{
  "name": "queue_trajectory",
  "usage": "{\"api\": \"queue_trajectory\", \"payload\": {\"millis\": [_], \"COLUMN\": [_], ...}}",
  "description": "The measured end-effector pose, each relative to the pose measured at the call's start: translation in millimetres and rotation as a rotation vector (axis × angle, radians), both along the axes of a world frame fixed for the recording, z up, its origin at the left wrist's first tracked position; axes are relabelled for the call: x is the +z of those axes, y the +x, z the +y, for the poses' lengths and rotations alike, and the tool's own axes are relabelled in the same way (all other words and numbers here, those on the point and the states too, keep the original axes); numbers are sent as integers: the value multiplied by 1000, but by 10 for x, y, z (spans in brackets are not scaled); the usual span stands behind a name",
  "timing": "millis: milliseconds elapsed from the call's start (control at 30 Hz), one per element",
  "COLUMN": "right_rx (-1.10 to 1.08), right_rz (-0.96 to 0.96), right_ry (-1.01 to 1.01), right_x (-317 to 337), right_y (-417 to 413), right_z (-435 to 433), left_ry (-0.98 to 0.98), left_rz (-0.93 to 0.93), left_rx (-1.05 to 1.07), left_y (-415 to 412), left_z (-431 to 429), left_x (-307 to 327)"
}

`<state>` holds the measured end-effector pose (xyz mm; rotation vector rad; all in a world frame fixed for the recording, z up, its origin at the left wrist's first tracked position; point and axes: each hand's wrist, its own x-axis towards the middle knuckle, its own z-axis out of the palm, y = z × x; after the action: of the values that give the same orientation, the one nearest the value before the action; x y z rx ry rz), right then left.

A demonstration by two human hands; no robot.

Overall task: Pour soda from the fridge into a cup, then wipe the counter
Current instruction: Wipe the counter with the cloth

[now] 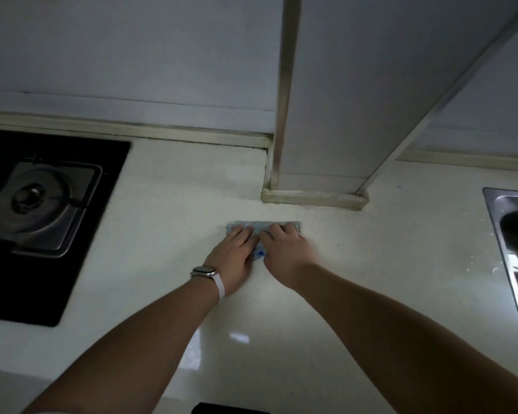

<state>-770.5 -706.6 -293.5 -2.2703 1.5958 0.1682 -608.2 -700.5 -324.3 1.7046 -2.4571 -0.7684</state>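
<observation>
Fingers (243, 234) of the left hand (235, 259) lie straight and flat on a blue-grey cloth (253, 228). The right hand (286, 253) presses its own flat fingers (281, 230) on the cloth just beside them, and neither hand grips it. A wristwatch (205, 271) sits nearer than the cloth, on the left wrist. The cloth lies on the pale tabletop (168, 210). A gas stove (39, 204) is well to the cloth's left, a steel sink (512, 234) well to its right, and a tiled pillar (326, 115) just beyond it.

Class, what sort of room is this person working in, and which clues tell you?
Most likely a home kitchen: a gas hob sits in the pale counter at left, a steel sink at right, and the left hand and right hand press a blue cloth on it.
</observation>
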Motion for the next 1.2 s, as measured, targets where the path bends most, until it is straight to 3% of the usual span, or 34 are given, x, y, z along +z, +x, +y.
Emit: {"api": "queue_trajectory", "payload": {"millis": [600,1200], "right_rx": [250,182], "right_rz": [38,-12], "right_ry": [38,17], "right_x": [11,-77], "right_y": [-578,-1481], "right_z": [1336,1708], "left_ry": [89,144], "left_rz": [-74,-152], "left_rx": [101,5], "left_y": [-544,-1363], "left_z": [1583,1682], "left_x": [121,69]}}
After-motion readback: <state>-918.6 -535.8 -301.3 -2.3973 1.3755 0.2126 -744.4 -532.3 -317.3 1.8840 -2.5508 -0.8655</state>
